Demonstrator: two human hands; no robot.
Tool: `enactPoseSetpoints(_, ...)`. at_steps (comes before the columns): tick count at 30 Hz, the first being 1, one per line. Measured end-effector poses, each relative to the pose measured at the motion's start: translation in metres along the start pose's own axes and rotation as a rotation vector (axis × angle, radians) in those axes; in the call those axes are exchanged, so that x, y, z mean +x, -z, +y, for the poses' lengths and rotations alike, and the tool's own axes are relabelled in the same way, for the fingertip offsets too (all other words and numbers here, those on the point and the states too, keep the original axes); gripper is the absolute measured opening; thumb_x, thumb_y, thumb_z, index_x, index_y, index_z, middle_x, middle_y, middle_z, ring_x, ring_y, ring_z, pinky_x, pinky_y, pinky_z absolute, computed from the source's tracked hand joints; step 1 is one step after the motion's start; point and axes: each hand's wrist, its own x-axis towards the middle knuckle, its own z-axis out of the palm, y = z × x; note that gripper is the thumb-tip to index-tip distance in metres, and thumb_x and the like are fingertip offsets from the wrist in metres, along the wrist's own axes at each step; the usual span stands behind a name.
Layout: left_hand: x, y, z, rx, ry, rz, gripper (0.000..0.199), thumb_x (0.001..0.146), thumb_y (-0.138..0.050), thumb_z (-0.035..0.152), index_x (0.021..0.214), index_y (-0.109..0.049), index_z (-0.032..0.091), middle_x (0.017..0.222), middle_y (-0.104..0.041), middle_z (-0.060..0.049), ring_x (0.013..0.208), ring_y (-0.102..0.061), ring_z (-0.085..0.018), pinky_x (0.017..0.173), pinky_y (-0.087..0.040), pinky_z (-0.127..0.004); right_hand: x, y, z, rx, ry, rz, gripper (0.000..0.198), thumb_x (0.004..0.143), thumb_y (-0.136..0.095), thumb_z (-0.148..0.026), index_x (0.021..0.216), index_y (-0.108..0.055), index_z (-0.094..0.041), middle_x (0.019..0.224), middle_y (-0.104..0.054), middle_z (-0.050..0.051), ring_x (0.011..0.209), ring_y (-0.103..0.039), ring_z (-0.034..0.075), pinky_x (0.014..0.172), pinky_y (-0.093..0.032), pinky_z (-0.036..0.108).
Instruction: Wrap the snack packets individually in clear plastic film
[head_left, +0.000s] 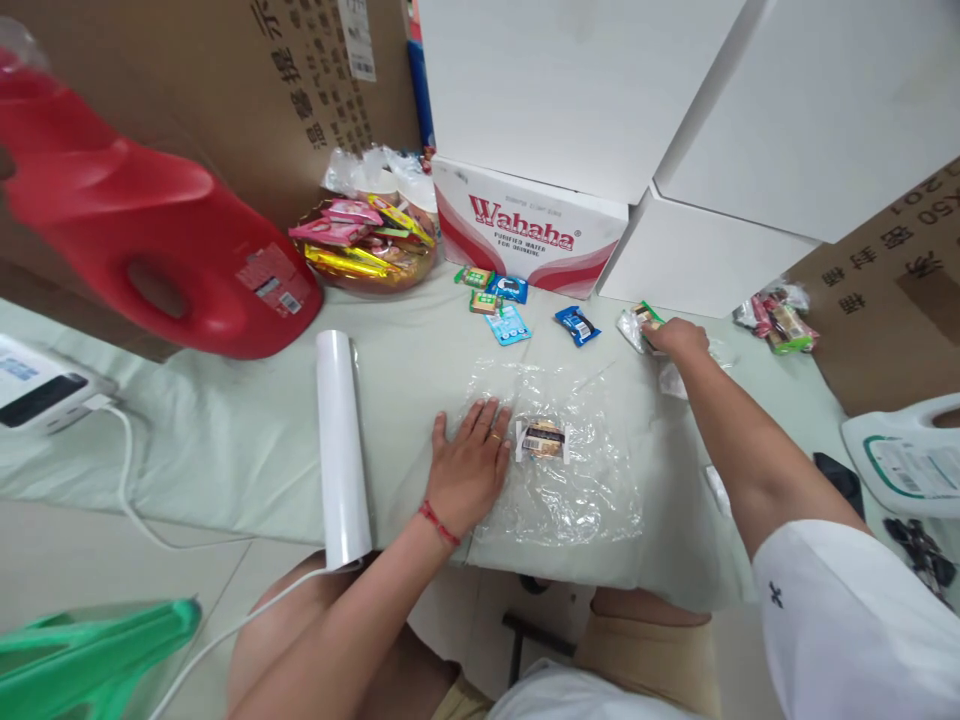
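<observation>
My left hand [471,462] lies flat, fingers stretched out, on the left part of a clear plastic sheet or bag [592,490]. Just right of its fingertips, a small wrapped biscuit [544,440] with a dark band rests on the plastic. My right hand [679,342] reaches to the back right, fingers bent and closed at a small snack packet [637,322] with silver and green wrapping; part of the packet is hidden. Between the hands, farther back, lie a blue snack packet [577,325], a light-blue packet [508,325] and green-brown wrapped snacks [485,301].
A white roll [343,450] lies to the left. Behind it stand a red jug [165,230] and a bowl of sweets [367,245]. A Wahaha carton [525,225] and white boxes [555,80] line the back. More packets [780,318] and a white jug [911,455] are at right.
</observation>
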Motion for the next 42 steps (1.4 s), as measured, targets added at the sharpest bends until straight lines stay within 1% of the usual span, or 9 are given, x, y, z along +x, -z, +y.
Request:
enactPoseSetpoints(4,-0.001,0.002,-0.002,-0.023,0.031,0.008,0.053,0.108,-0.027,0.033,0.156,-0.045,0.02,0.166,-0.04,-0.011,0.152,-0.041,-0.029,0.126,-0.016,-0.066,0.001,0.003,-0.01,-0.073,-0.258,0.021,0.053,0.081,-0.074,-0.048,0.113,-0.067,-0.007,0.109,-0.065,0.031,0.122,-0.051,0.046,0.092,-0.042,0.066)
enactPoseSetpoints(7,-0.001,0.002,-0.004,-0.043,0.054,0.023,0.054,0.108,-0.026,0.034,0.156,-0.044,0.018,0.167,-0.037,-0.012,0.151,-0.042,-0.028,0.126,-0.019,-0.062,-0.023,0.031,-0.015,-0.07,-0.22,0.088,0.059,0.08,-0.076,-0.038,0.131,-0.06,-0.012,0.112,-0.066,0.023,0.126,-0.05,0.046,0.099,-0.042,0.066)
enactPoseSetpoints(10,-0.001,0.001,-0.007,-0.064,0.071,0.051,0.053,0.108,-0.026,0.034,0.154,-0.045,0.015,0.168,-0.036,-0.013,0.152,-0.04,-0.027,0.126,-0.022,-0.059,-0.072,0.063,-0.038,0.035,0.123,0.02,0.071,0.08,-0.075,-0.033,0.145,-0.053,-0.015,0.112,-0.068,0.017,0.121,-0.055,0.041,0.099,-0.046,0.056)
enactPoseSetpoints(14,-0.001,-0.003,-0.01,-0.096,0.085,0.084,0.05,0.107,-0.031,0.033,0.151,-0.049,0.017,0.168,-0.035,-0.015,0.153,-0.039,-0.027,0.125,-0.025,-0.057,-0.151,0.077,-0.099,0.172,0.732,-0.437,0.073,0.084,-0.068,-0.025,0.154,-0.047,-0.021,0.117,-0.07,0.01,0.115,-0.057,0.032,0.103,-0.045,0.044)
enactPoseSetpoints(20,-0.002,-0.009,-0.015,-0.176,0.052,0.188,0.045,0.105,-0.037,0.031,0.145,-0.054,0.02,0.165,-0.041,-0.017,0.149,-0.044,-0.031,0.12,-0.032,-0.059,-0.203,0.036,-0.159,0.021,0.933,-0.618,0.076,0.087,-0.07,-0.021,0.158,-0.042,-0.015,0.121,-0.07,0.018,0.118,-0.053,0.036,0.098,-0.042,0.049)
enactPoseSetpoints(26,-0.007,-0.007,-0.016,-0.249,-0.007,0.405,0.037,0.103,-0.047,0.029,0.138,-0.056,0.022,0.163,-0.043,-0.017,0.153,-0.038,-0.032,0.119,-0.036,-0.057,-0.211,0.04,-0.141,0.155,0.912,-0.454,0.079,0.091,-0.073,-0.039,0.159,-0.038,-0.021,0.158,-0.046,0.018,0.134,-0.046,0.038,0.109,-0.038,0.056)
enactPoseSetpoints(30,-0.016,0.019,-0.015,-0.279,-0.183,0.515,0.033,0.098,-0.056,0.024,0.131,-0.059,0.023,0.15,-0.056,-0.015,0.144,-0.046,-0.032,0.117,-0.037,-0.054,-0.248,0.059,-0.101,0.361,0.89,-0.31,0.047,0.098,-0.066,-0.042,0.14,-0.055,-0.024,0.131,-0.063,0.014,0.117,-0.056,0.03,0.101,-0.047,0.048)
enactPoseSetpoints(35,-0.036,0.049,-0.029,-0.44,-0.576,0.043,0.037,0.088,-0.073,0.049,0.111,-0.061,0.022,0.116,-0.069,-0.01,0.112,-0.062,-0.027,0.101,-0.047,-0.045,-0.311,0.03,-0.045,0.353,0.829,-0.315,0.036,0.095,-0.069,-0.038,0.128,-0.061,-0.023,0.124,-0.061,0.014,0.112,-0.056,0.029,0.093,-0.052,0.045)
enactPoseSetpoints(42,-0.055,0.035,-0.047,-0.369,-0.566,-0.247,0.042,0.078,-0.083,0.032,0.113,-0.063,0.022,0.137,-0.058,-0.013,0.132,-0.05,-0.034,0.114,-0.04,-0.054,-0.322,-0.001,-0.031,0.457,0.721,-0.106,0.01,0.1,-0.059,-0.021,0.103,-0.068,-0.025,0.112,-0.064,0.009,0.108,-0.06,0.025,0.092,-0.051,0.043)
